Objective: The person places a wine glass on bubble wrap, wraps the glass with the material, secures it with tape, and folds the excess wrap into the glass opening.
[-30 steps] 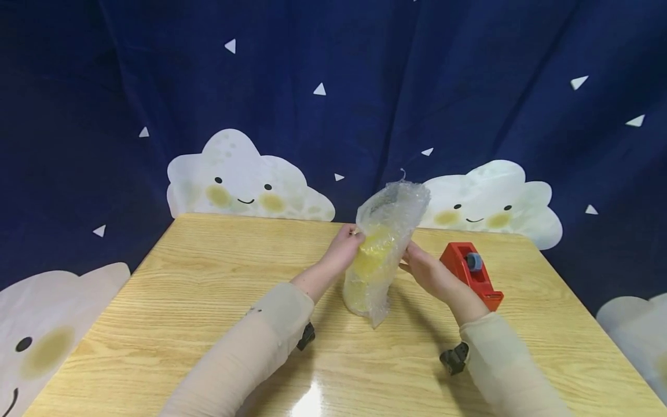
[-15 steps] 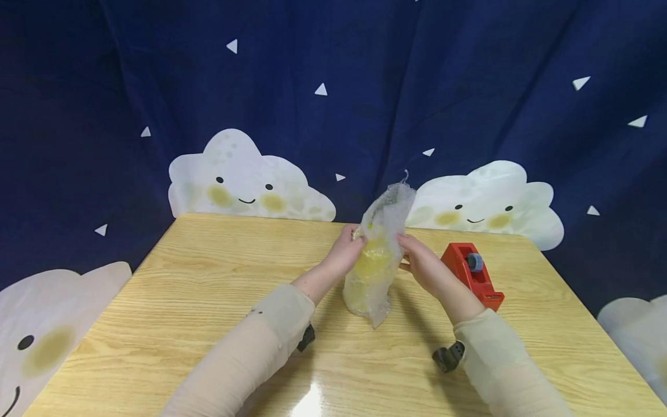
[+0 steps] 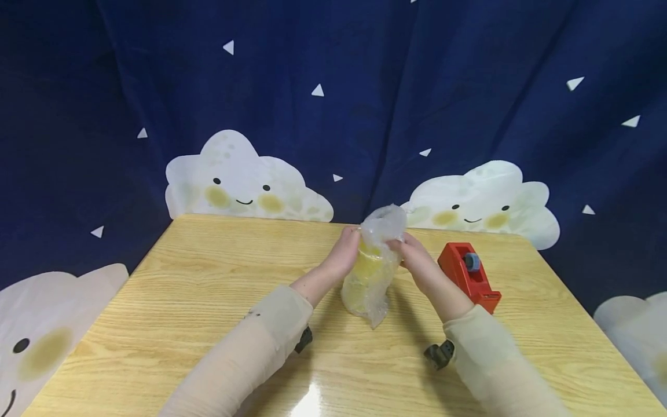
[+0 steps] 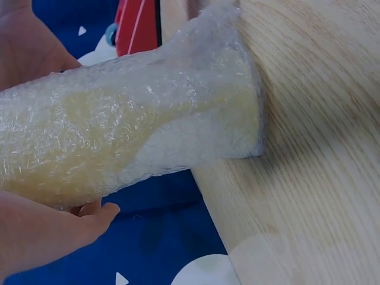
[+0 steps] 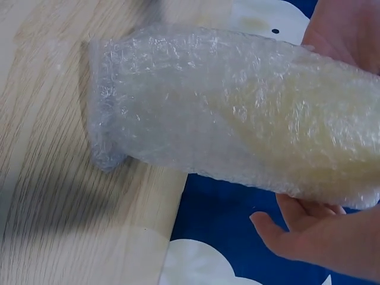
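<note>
A yellow cylinder-like thing wrapped in clear bubble wrap (image 3: 367, 278) stands upright on the table, its kind hidden by the wrap. On its left side, near the top, my left hand (image 3: 344, 252) grips the wrapped thing. Opposite, my right hand (image 3: 419, 260) holds the upper right side, fingers and thumb on the bubble wrap, whose loose top (image 3: 385, 220) rises above both hands. In the left wrist view, the lower end of the wrap (image 4: 240, 107) meets the wood, with my left hand (image 4: 47, 231) below. The right wrist view has my right hand (image 5: 323, 237) under the wrap.
A red tape dispenser (image 3: 461, 269) with a bluish roll stands just right of my right hand. The wooden table (image 3: 219, 260) ends at a dark blue curtain (image 3: 292, 104) with cloud prints. Dark wrist cameras (image 3: 439, 354) hang under the sleeves.
The tall loose top of the bubble wrap has come down and folded inward. My right hand has moved up and left onto the wrap, while the left hand stays nearly in place.
</note>
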The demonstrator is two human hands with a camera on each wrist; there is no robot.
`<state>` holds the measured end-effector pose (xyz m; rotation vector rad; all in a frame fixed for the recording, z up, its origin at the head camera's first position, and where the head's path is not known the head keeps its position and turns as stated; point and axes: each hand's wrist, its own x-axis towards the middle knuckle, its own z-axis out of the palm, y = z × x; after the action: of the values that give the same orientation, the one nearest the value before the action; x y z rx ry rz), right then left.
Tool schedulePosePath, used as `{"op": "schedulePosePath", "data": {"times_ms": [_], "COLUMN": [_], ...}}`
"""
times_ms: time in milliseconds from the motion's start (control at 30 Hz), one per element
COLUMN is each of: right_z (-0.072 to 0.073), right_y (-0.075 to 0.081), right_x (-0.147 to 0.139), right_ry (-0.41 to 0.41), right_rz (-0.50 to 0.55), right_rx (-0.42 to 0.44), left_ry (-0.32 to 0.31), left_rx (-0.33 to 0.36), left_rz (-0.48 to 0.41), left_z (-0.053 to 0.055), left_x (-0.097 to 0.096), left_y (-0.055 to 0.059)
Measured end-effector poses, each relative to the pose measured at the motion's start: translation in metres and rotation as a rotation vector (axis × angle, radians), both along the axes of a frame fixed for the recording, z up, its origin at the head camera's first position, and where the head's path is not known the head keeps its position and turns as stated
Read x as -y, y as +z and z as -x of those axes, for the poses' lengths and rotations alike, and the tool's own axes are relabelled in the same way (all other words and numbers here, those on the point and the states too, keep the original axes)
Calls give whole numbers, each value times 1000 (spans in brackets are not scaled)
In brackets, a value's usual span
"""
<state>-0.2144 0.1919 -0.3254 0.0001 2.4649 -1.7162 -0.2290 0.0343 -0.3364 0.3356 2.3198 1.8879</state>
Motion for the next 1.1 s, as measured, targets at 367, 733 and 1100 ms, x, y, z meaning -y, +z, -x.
{"op": "schedulePosePath", "data": {"times_ms": [367, 733, 1100], "right_z": [-1, -3, -1], "right_y": [-1, -4, 5], "right_x": [5, -1, -8], "right_ry": [-23, 28, 142], "right_rz": [-11, 69, 111], "right_rx": [-51, -22, 86], "left_ry": [-12, -8, 57], "left_rx": [72, 111, 57], "left_rz": [-97, -98, -54], "left_z": [-1, 0, 2], "left_x": [1, 1, -3], "left_y": [-1, 4, 1]}}
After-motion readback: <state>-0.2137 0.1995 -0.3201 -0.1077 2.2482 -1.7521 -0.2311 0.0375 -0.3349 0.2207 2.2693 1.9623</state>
